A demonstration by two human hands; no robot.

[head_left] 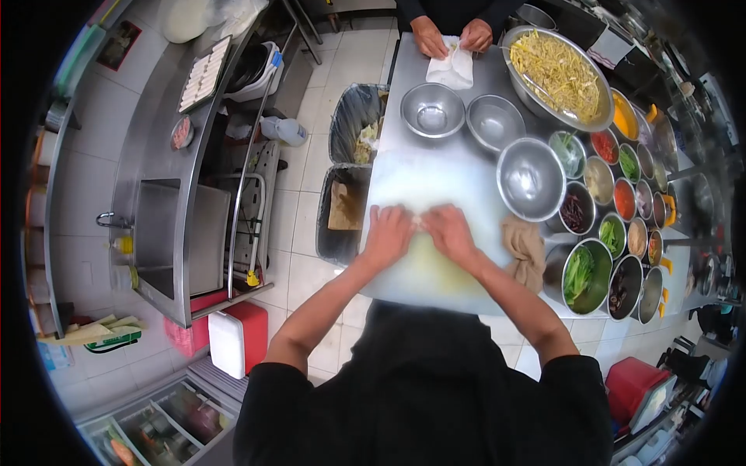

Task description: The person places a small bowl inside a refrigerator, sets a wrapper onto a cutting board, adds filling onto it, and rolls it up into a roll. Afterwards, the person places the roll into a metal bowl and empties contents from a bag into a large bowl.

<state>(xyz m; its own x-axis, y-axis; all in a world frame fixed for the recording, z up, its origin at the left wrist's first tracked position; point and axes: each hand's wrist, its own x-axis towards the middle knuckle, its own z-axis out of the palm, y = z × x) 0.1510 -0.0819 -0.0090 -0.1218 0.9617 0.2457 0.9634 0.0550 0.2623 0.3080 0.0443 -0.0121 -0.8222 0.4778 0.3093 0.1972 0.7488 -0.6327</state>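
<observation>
My left hand point(388, 233) and my right hand point(448, 231) rest close together on the white cutting board point(420, 182). Between their fingertips is a small pale piece point(418, 223), too small to name. The fingers of both hands are bent and drawn together around it. A yellowish smear lies on the board below my hands. Beyond the board stand three empty steel bowls: one at the left point(433, 110), one in the middle point(495, 123) and a larger one at the right point(531, 179). A crumpled brown cloth point(523, 252) lies right of my right hand.
Across the table a co-worker's hands point(451, 37) hold a white wrapper point(451, 71). A large bowl of yellow strands point(556, 78) and several ingredient containers point(588, 273) line the right. Two lined bins point(342, 213) stand left of the table, with a sink point(159, 233) farther left.
</observation>
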